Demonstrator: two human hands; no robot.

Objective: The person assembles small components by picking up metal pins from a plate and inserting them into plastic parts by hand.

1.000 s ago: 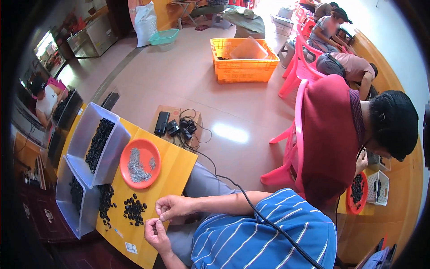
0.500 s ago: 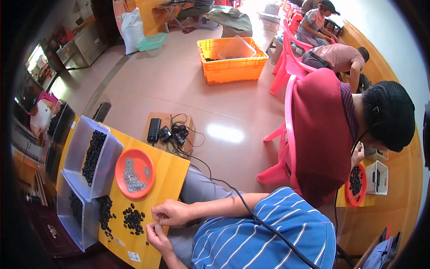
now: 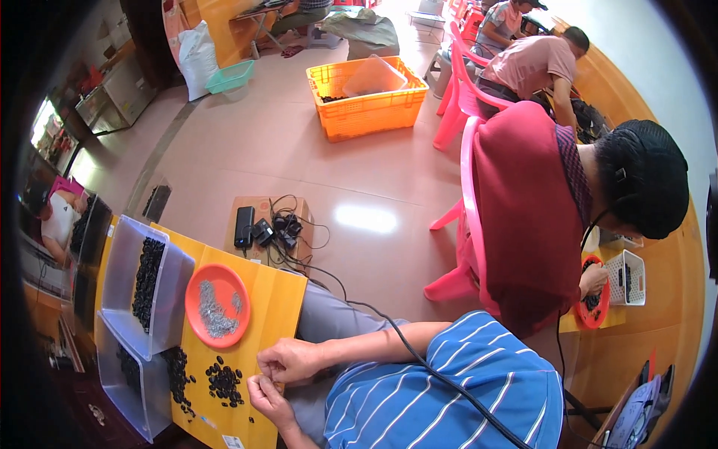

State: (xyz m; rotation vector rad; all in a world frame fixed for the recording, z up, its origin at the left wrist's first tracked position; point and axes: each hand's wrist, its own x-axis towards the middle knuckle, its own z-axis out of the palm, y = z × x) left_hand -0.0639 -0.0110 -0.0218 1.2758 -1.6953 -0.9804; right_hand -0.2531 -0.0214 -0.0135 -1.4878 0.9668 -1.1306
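Observation:
Both my hands are close together over the near edge of the yellow wooden table point(image 3: 273, 303). My right hand point(image 3: 290, 360) is closed, thumb and fingers pinched. Just below it in the picture, my left hand point(image 3: 271, 399) is also pinched closed, its fingertips almost meeting the right ones. Whatever they hold is too small or hidden to make out. Beside them lies a loose pile of small black oval pieces point(image 3: 224, 383). An orange-red plate point(image 3: 230, 280) farther along the table carries many tiny silvery pieces.
Two translucent bins point(image 3: 170, 303) with black pieces stand at the table's far side; more pieces lie spilled point(image 3: 178, 374) beside them. A black cable point(image 3: 419, 355) runs across my arm. A cardboard box point(image 3: 305, 217) bears adapters. An orange crate point(image 3: 366, 118) and a co-worker's pink chair point(image 3: 469, 224) stand nearby.
The whole view has shifted slightly, with the far room sliding left and the table lower. My hands stay pinched together. The neighbouring co-worker's hand has moved to the red plate.

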